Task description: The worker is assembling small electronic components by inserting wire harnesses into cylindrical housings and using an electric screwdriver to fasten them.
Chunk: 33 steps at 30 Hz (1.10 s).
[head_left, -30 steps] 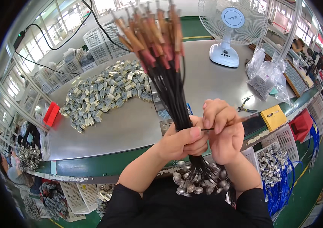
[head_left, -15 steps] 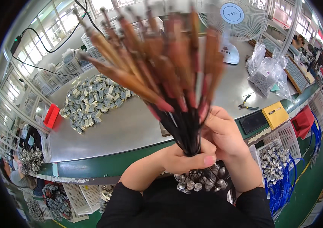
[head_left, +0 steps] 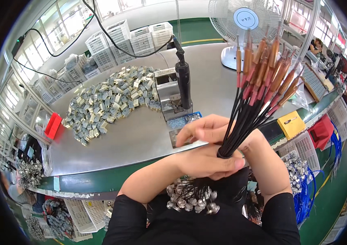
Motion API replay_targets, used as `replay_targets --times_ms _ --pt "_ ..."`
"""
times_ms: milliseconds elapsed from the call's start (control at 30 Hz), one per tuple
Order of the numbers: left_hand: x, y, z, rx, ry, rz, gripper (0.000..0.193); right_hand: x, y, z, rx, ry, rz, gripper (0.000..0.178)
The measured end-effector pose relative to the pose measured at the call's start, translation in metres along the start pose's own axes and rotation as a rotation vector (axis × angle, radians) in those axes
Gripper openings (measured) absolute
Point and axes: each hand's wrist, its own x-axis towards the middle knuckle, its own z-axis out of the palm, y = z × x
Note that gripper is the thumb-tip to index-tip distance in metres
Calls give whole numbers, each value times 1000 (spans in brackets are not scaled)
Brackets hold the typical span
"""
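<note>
A bundle of thin black wires (head_left: 242,124) is in my left hand (head_left: 206,162), whose fingers wrap round it near its lower part. Reddish-brown sleeves (head_left: 265,67) with thin bare tips cover the wires' upper ends, which fan out to the upper right. Round silvery metal pieces (head_left: 194,200) hang from the lower ends beneath my left hand. Behind the wires, my right hand (head_left: 208,128) reaches across to the left, its fingers apart and a little blurred. Part of its palm is hidden by the bundle.
On the metal table lies a heap of small grey-and-cream blocks (head_left: 116,102). A screwdriver-like black tool (head_left: 184,85) hangs over a metal fixture (head_left: 167,98). Around it are a red bin (head_left: 53,125), a fan (head_left: 245,20), a yellow pad (head_left: 291,124) and white baskets (head_left: 118,34).
The bundle has swung from the middle over to the right and lower, still in my left hand. My right hand has moved from the bundle's right side to behind it, fingers now spread leftward.
</note>
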Motion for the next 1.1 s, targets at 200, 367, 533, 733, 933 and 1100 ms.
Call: replay_targets --times_ms 200,367,533,733,933,1100 --pt "6 9 2 101 531 -78 40 -55 6 25 -556 1182 -728 26" --pt "28 -57 -15 -179 564 394 23 8 -27 86 -1636 815 -529 29" --pt "14 -38 -19 280 734 478 15 -7 -33 66 -1646 607 -521 20" --pt "9 4 -1 55 894 156 24 -17 -14 38 -727 897 -530 27" --pt "-3 6 -2 -447 622 248 52 -14 9 21 123 806 -623 36" --pt "1 8 -10 -551 643 250 53 -11 28 11 231 705 -606 32"
